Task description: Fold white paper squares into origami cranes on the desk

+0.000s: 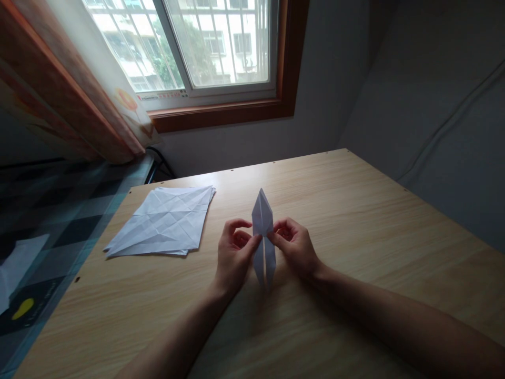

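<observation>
A narrow folded white paper shape (263, 221), pointed at top and split into two legs below, is held upright above the wooden table (355, 221). My left hand (232, 255) pinches its left edge at mid-height with thumb and fingers closed. From the right, my right hand (294, 247) pinches the other edge the same way. Both hands hover just above the tabletop near its middle.
A stack of creased white paper sheets (163, 221) lies on the table to the left. Beyond the table's far edge are a window (197, 47) and a curtain (79, 95). A checkered surface (59, 221) lies left of the table.
</observation>
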`<action>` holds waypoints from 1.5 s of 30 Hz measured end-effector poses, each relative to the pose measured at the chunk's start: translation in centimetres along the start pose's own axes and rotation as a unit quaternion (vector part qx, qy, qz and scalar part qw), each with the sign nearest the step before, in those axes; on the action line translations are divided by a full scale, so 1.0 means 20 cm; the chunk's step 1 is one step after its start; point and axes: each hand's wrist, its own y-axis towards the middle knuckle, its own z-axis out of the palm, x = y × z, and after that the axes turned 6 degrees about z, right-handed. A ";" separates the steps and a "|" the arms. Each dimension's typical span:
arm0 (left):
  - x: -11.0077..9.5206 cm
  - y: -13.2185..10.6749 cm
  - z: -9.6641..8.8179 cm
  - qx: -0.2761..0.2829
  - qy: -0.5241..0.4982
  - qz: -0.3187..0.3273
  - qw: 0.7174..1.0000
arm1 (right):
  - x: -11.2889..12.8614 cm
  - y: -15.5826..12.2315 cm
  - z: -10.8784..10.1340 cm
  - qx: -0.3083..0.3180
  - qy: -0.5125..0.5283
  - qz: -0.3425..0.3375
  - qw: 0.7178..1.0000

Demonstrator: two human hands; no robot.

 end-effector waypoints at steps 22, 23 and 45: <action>0.00 0.00 -0.02 0.024 0.238 0.075 0.968 | 0.02 -0.04 0.01 -0.073 -0.171 -0.058 0.981; 0.00 0.00 -0.02 0.032 0.242 0.074 0.967 | 0.03 -0.04 0.01 -0.079 -0.193 -0.070 0.976; 0.01 0.00 -0.03 0.046 0.054 0.033 0.997 | 0.03 -0.09 0.01 -0.052 -0.439 -0.413 0.796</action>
